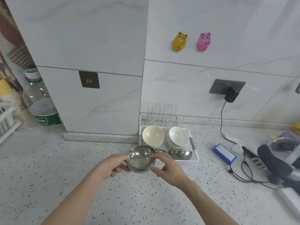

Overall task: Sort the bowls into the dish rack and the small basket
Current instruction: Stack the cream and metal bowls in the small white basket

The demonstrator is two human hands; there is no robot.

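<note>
A steel bowl [140, 157] is held above the counter just in front of the small white basket [194, 157]. My left hand [112, 165] grips its left rim and my right hand [168, 169] holds its right side. The basket holds a stack of cream bowls [153, 135] at its back left, a stack of white bowls [178, 137] at its back right, and another steel bowl [180, 154] at its front right. A wire dish rack [162, 116] stands behind the basket against the wall with no bowl in it.
A large water bottle [41, 101] stands at the left by the tiled pillar. A blue box [224, 153], cables, a power strip and a dark padded device [274, 161] lie to the right. A charger [231, 95] sits in the wall socket.
</note>
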